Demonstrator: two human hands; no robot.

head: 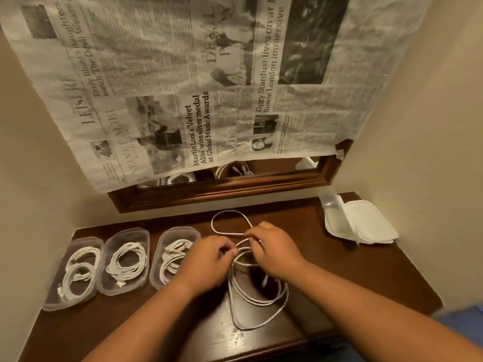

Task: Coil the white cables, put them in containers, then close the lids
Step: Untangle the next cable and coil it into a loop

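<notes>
At the frame's centre, the left hand (209, 259) and right hand (274, 249) both pinch a white cable (257, 296), likely light and floppy, best gripped at its gathered loops.

A home corner: cream plaster walls (31, 178) close round a dark wooden counter (352, 270) beneath a wood-framed mirror (235, 185) covered with taped black-and-white newspaper (183, 74)
</notes>
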